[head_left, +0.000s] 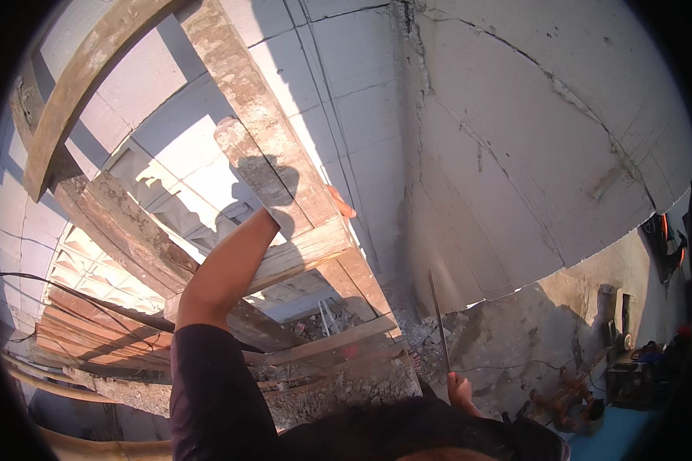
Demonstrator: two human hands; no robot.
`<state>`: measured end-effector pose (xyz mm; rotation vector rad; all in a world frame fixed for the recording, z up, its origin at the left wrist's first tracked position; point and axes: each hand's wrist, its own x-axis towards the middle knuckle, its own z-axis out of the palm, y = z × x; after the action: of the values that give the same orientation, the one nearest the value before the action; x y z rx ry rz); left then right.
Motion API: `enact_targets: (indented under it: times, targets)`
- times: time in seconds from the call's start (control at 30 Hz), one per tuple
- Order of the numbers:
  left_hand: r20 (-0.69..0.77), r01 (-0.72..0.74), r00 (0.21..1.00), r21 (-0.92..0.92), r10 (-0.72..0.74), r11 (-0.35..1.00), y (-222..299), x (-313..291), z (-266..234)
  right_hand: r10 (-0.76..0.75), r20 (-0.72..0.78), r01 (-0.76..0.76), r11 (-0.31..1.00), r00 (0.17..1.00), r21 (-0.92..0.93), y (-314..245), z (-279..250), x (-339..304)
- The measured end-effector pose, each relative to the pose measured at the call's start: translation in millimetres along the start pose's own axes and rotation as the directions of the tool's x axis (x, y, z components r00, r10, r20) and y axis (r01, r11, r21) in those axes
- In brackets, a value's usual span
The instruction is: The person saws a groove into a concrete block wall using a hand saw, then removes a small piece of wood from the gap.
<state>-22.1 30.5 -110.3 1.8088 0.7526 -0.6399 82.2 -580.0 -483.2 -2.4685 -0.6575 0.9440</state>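
My left arm reaches up to an upright wooden post (265, 115) and passes behind it. Past the post's right edge show the fingers of my left hand (341, 202), wrapped round the wood; the palm is hidden. Just below that hand, a pale wooden crosspiece (304, 253) joins the post. Low on the right, my right hand (461, 392) is closed round the lower end of a long thin metal rod (439, 319). The rod points up, leaning slightly left, in front of the grey wall.
A grey wall of large panels (507, 184) fills the right side. More rough timbers (115, 223) and a curved board (77, 92) stand at left, above stacked reddish planks (92, 330). Rubble-covered concrete (346, 392) lies below. Someone seems crouched at lower right (573, 403).
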Motion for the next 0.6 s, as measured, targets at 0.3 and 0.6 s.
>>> enact_targets:
  times: [0.3,0.6]
  targets:
    - [-0.141,-0.119,0.983,-0.006,0.117,0.993,-4,-46,19,-0.554,-0.360,0.647,0.509,0.751,0.567,-306,-84,84]
    - [-0.443,-0.092,0.887,0.111,0.132,0.990,9,-70,-12,-0.673,-0.492,0.745,0.133,0.552,0.654,-536,-212,56]
